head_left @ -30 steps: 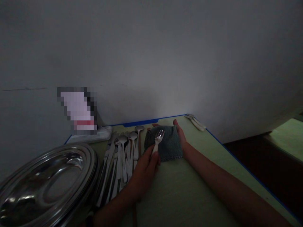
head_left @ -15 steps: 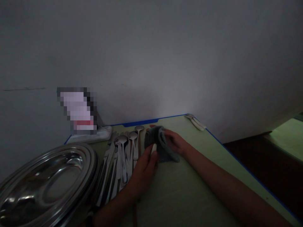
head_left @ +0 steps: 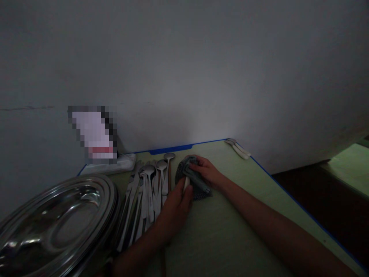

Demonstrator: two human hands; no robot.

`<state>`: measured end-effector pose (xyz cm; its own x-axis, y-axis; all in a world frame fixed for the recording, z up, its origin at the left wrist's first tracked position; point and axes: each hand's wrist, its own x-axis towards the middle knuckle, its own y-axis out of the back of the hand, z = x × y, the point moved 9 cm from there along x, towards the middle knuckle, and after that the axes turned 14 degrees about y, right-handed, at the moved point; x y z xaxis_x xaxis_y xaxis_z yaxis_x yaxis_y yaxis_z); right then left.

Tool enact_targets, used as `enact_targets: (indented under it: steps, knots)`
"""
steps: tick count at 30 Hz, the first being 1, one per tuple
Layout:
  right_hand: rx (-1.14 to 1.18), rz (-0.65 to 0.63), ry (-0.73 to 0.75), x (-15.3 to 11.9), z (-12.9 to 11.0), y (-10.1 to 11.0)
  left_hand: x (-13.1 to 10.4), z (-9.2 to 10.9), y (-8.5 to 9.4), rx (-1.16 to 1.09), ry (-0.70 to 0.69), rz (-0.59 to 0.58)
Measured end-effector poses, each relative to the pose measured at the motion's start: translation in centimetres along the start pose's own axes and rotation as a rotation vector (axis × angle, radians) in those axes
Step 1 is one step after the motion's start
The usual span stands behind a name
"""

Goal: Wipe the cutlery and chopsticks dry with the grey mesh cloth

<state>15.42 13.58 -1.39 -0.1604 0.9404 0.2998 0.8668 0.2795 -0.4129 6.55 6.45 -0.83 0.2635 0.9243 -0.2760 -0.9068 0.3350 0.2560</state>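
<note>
My left hand (head_left: 175, 203) is closed around a piece of cutlery with a white handle (head_left: 186, 182). Its far end is hidden inside a dark grey checked cloth (head_left: 199, 186), so I cannot tell what kind it is. My right hand (head_left: 208, 171) grips the cloth, folded about that end, with thumb and fingers pressed on it. Just left of my hands, several metal spoons (head_left: 148, 170), forks and knives (head_left: 130, 192) lie side by side on the light green table (head_left: 227, 231).
Oval metal dishes (head_left: 108, 188) are stacked at the left. Behind them a blurred-out phone-like thing (head_left: 92, 130) leans on a white base (head_left: 127, 161). White-handled cutlery (head_left: 238, 149) lies by the far right corner. A grey wall (head_left: 201, 77) rises behind the blue table edge.
My right hand has closed the cloth round the end of the white-handled cutlery; before, the cloth hung more open. My left hand has hardly moved.
</note>
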Motion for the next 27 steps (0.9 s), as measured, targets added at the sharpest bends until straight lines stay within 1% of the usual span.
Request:
enact_targets:
  steps: [4,9,11,14,20,23,25,27]
  knots:
    - [-0.016,0.017,-0.009,0.0,-0.1,0.0,-0.3,0.4,-0.4,0.121,-0.016,-0.016]
    - [0.069,0.081,-0.112,-0.2,0.4,0.2,-1.1,1.7,-0.8,0.126,-0.108,-0.072]
    - [0.096,0.112,-0.148,-0.4,0.5,0.4,-1.1,1.9,-0.8,0.134,-0.119,-0.078]
    - [0.122,0.174,-0.151,-0.4,0.4,0.8,-0.9,1.5,-0.7,0.118,-0.074,-0.076]
    - [0.155,0.334,-0.123,-0.2,0.3,2.3,-1.0,0.9,-0.8,-0.028,0.02,-0.115]
    - [0.156,0.364,-0.129,-0.2,0.5,2.8,-1.3,1.0,-1.1,-0.096,0.02,-0.186]
    - [0.16,0.36,-0.14,-0.2,0.7,2.9,-1.6,1.2,-1.6,-0.122,-0.003,-0.269]
    - [0.171,0.344,-0.158,-0.2,0.9,2.8,-1.7,1.2,-1.9,-0.118,-0.018,-0.314]
